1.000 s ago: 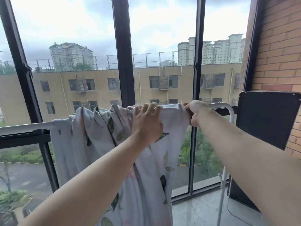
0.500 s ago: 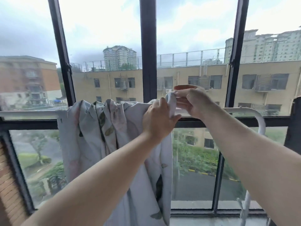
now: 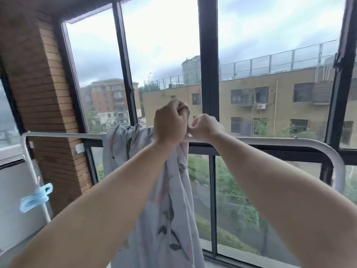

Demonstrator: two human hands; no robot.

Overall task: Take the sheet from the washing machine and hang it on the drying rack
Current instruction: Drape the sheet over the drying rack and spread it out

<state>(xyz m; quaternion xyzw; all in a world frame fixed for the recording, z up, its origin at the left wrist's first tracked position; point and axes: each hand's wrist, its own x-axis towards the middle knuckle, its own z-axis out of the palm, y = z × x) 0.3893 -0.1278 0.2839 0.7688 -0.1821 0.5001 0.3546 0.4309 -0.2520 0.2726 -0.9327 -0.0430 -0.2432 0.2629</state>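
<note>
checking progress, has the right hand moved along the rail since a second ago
Yes: the right hand has shifted left along the rail, away from its bent end.

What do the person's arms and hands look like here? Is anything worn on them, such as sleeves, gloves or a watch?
Both arms are bare as far as the frame shows: no sleeve covers the left forearm or the right forearm. The left hand and the right hand have no gloves. No watch, bracelet or ring is visible.
</note>
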